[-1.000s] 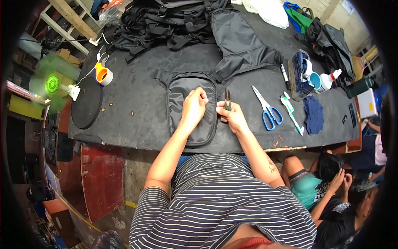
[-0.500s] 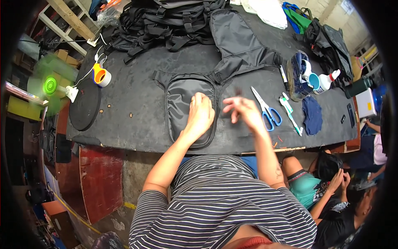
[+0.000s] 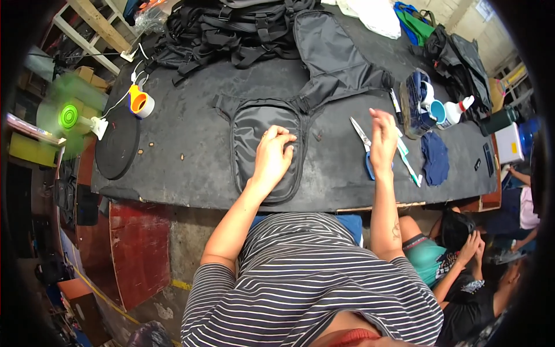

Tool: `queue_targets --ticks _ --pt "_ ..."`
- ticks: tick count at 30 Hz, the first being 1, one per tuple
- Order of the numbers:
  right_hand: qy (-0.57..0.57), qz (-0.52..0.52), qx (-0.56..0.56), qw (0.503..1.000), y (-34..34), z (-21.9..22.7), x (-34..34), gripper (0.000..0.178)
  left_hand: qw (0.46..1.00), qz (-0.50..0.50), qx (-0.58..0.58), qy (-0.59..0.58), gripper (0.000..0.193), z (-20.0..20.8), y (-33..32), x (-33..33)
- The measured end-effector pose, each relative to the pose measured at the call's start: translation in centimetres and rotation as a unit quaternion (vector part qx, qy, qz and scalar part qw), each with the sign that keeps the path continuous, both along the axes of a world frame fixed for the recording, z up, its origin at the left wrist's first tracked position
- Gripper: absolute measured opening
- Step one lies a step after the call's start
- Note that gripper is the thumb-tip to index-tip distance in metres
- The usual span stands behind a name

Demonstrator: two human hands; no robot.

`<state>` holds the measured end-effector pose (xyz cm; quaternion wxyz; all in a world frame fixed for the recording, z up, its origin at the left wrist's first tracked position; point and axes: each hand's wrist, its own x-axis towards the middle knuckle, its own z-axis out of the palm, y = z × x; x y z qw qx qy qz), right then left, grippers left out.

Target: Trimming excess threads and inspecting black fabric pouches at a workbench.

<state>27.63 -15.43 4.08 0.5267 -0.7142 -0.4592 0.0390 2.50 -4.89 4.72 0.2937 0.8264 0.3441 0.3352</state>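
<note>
A black fabric bag panel (image 3: pixel 247 144) with a rounded, piped edge lies flat in front of me, attached to a larger black bag piece (image 3: pixel 330 55) behind it. My left hand (image 3: pixel 272 159) rests on the panel's right half, fingers loosely bent, thumb apart from the index finger, nothing seen in it. To the right, my right hand (image 3: pixel 383 141) is raised over the blue-handled scissors (image 3: pixel 362 134), fingers stretched out and holding nothing. It covers part of their handles. A small dark scrap (image 3: pixel 318 136) lies between my hands.
Black bags (image 3: pixel 231 34) are heaped at the back. On the right are a toothbrush (image 3: pixel 409 162), marker (image 3: pixel 395 104), dark blue cloth (image 3: pixel 435 159), teal cup (image 3: pixel 437 113) and white bottle (image 3: pixel 459 113). A tape roll (image 3: pixel 141 105) and green fan (image 3: pixel 69 118) are left. Another person (image 3: pixel 462 260) sits lower right.
My right hand has moved right, from beside the panel to above the scissors. A small dark scrap, blurred above that hand before, now lies on the table. My left hand's fingers have loosened slightly.
</note>
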Motion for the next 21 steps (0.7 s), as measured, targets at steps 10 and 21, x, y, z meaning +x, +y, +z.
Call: queue_targets --ticks 10,21 --pt "-0.199 0.157 -0.13 0.959 0.5 2.7 -7.7 0.033 0.987 0.036 0.148 0.06 0.011 -1.1 -0.8 1.4" --pt "-0.252 0.137 -0.114 0.951 1.9 2.3 -9.3 0.02 0.991 0.027 0.131 0.004 0.009 -1.5 -0.8 1.2"
